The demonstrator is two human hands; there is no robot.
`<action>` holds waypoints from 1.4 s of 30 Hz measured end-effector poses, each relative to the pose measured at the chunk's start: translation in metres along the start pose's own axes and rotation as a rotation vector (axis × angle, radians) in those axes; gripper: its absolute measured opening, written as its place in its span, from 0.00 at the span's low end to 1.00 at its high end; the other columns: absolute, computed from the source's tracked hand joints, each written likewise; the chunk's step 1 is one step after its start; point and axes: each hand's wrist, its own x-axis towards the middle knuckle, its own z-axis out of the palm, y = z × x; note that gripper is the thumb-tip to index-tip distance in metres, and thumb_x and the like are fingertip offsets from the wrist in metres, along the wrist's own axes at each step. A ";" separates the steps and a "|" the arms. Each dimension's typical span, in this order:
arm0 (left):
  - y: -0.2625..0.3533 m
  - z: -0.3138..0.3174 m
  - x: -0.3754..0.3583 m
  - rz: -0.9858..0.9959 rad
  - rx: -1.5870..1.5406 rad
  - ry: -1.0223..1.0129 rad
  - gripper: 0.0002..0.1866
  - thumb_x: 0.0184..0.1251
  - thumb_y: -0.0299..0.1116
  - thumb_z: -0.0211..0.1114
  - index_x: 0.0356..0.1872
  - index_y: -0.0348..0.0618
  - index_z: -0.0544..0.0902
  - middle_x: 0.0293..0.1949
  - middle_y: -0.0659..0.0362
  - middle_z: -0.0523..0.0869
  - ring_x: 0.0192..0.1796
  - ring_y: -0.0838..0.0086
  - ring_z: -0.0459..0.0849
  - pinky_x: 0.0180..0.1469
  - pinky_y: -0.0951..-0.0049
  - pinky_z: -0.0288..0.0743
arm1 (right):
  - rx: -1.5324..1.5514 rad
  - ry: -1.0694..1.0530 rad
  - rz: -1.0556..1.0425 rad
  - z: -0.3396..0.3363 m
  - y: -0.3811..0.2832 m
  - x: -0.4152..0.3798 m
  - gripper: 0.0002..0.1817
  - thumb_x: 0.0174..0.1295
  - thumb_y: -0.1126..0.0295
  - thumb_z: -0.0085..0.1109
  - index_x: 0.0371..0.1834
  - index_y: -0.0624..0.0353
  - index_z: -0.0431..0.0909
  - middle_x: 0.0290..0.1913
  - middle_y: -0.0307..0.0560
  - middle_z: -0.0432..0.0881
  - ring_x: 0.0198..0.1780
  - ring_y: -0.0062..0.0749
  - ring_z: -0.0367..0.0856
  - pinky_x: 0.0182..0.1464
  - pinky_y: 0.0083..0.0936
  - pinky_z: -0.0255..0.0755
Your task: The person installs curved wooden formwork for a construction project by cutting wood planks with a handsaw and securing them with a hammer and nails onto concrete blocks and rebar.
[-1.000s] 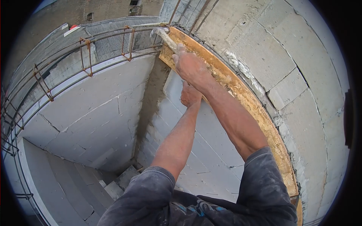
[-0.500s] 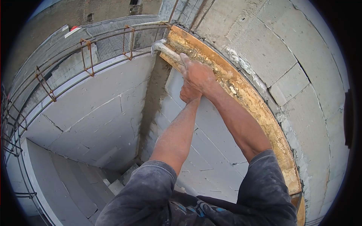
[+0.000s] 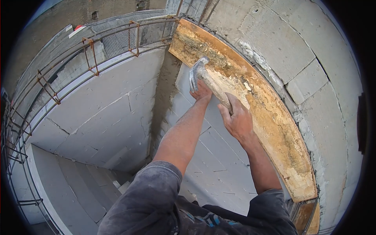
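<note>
My right hand (image 3: 239, 119) is wrapped round the handle of a claw hammer (image 3: 211, 84). The worn hammer head, dusted pale, points away from me over the near edge of a long wooden board (image 3: 270, 113). That board is orange-brown, with flaking pale patches and dark crusted residue on its face. My left hand (image 3: 202, 90) is at the board's near edge, just under the hammer head. The hammer partly covers it and its fingers are hidden. Both forearms reach forward over the grey block wall (image 3: 219, 156).
A rusty rebar cage (image 3: 92, 56) runs along the top of the left block wall (image 3: 102, 105). Below me is a deep corner between walls, with a mortar-smeared column (image 3: 164, 86). A taller block wall (image 3: 313, 105) rises at the right behind the board.
The hammer has come back from the board's far end towards me and right, together with my right hand. My hands, overlapping before, are now apart. More of the board's face shows.
</note>
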 end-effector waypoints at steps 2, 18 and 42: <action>-0.020 0.026 0.012 0.053 0.034 0.159 0.20 0.63 0.54 0.68 0.40 0.48 0.85 0.38 0.53 0.90 0.46 0.58 0.89 0.50 0.56 0.81 | -0.007 -0.010 0.033 -0.003 0.002 -0.008 0.27 0.71 0.51 0.55 0.68 0.54 0.71 0.53 0.60 0.84 0.51 0.55 0.85 0.52 0.46 0.79; 0.012 -0.014 -0.005 -0.008 -0.147 0.020 0.23 0.77 0.53 0.48 0.46 0.48 0.86 0.41 0.48 0.90 0.47 0.48 0.87 0.52 0.52 0.78 | 0.060 -0.188 0.188 -0.003 -0.014 0.047 0.25 0.70 0.52 0.55 0.57 0.64 0.78 0.44 0.62 0.86 0.49 0.57 0.85 0.52 0.49 0.77; 0.021 0.007 -0.009 -0.123 -0.131 0.159 0.41 0.79 0.60 0.30 0.58 0.32 0.81 0.58 0.38 0.82 0.63 0.42 0.77 0.66 0.49 0.66 | 0.471 0.587 0.652 0.017 0.168 -0.286 0.05 0.63 0.75 0.66 0.35 0.63 0.79 0.28 0.41 0.80 0.29 0.25 0.78 0.35 0.25 0.73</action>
